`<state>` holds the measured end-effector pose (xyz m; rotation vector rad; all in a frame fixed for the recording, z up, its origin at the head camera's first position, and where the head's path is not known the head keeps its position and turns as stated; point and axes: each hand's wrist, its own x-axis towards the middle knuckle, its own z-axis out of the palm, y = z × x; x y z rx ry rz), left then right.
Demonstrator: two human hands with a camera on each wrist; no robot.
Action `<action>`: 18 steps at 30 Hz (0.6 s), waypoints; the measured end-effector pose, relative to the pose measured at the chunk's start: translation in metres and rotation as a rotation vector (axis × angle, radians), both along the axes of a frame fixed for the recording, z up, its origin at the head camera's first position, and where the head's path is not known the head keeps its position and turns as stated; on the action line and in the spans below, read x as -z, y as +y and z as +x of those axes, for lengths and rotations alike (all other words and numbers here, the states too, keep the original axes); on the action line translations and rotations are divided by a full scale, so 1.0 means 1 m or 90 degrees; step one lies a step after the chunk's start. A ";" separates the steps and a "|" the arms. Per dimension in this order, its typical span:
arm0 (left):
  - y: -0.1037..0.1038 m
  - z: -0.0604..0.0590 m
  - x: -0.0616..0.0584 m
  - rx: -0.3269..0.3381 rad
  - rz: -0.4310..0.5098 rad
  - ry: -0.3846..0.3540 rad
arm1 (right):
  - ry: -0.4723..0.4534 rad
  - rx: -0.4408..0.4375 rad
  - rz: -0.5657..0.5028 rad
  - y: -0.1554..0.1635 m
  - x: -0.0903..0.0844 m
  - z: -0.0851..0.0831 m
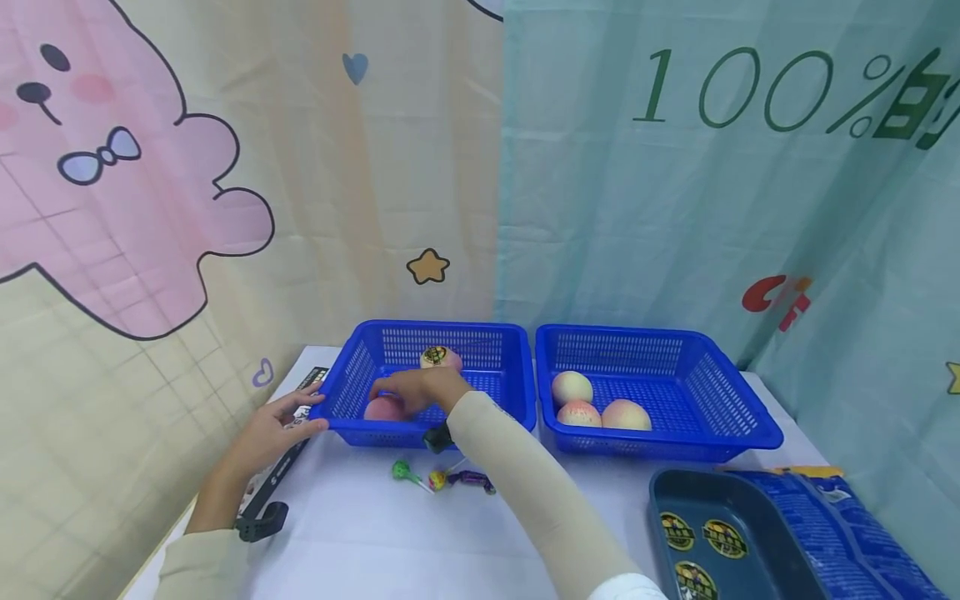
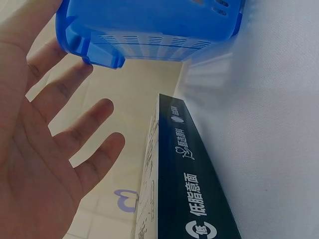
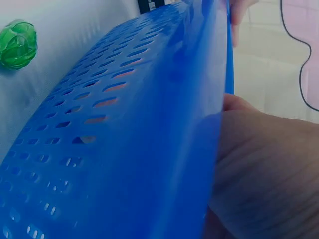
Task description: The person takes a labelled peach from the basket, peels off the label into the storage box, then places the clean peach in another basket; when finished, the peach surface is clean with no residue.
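Observation:
My right hand [image 1: 420, 390] reaches into the left blue basket [image 1: 352, 433], fingers curled over a pink peach [image 1: 381, 409] near its front wall. A second peach [image 1: 440, 358] with a round sticker lies at the basket's back. In the right wrist view the basket wall [image 3: 124, 139] fills the frame, with my right hand [image 3: 264, 169] behind it. My left hand [image 1: 281, 421] is open, its fingertips at the basket's front left corner. From the left wrist, the spread left hand [image 2: 55, 149] sits just under the basket's rim [image 2: 99, 57].
The right blue basket [image 1: 742, 437] holds three peaches [image 1: 592, 404]. Lollipops [image 1: 405, 472] lie on the white table before the baskets. A black box [image 1: 273, 487] lies under my left hand. A dark tray [image 1: 663, 508] of stickers and a blue bag [image 1: 825, 525] sit at the front right.

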<state>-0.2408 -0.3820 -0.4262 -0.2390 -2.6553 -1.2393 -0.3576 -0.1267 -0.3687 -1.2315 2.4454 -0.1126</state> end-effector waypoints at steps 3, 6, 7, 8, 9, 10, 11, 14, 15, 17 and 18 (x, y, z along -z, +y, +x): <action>0.000 0.001 -0.001 -0.002 0.004 -0.007 | -0.006 0.012 -0.008 -0.001 0.000 0.002; 0.000 0.002 0.000 -0.003 0.002 -0.010 | -0.018 0.015 -0.018 -0.001 0.002 0.004; 0.000 0.002 0.000 -0.004 0.004 -0.011 | -0.021 0.012 -0.022 0.000 0.003 0.004; 0.000 0.002 0.000 -0.004 0.005 -0.010 | -0.024 0.010 -0.027 0.001 0.004 0.004; 0.001 0.002 0.000 -0.005 0.006 -0.010 | -0.026 0.006 -0.032 0.002 0.005 0.003; 0.001 0.002 0.000 -0.006 0.006 -0.011 | -0.029 0.003 -0.039 0.004 0.006 0.001; 0.001 0.002 0.000 -0.006 0.006 -0.011 | -0.033 0.000 -0.048 0.006 0.007 -0.001; 0.003 0.001 -0.001 -0.007 0.006 -0.010 | -0.056 0.003 -0.081 0.015 0.005 -0.009; 0.003 0.001 -0.001 -0.007 0.004 -0.008 | -0.068 0.008 -0.094 0.019 0.004 -0.012; 0.003 0.002 -0.003 -0.006 0.003 -0.005 | -0.092 0.018 -0.125 0.028 -0.002 -0.018; 0.003 0.002 -0.003 -0.007 0.003 -0.002 | -0.108 0.021 -0.147 0.033 -0.006 -0.021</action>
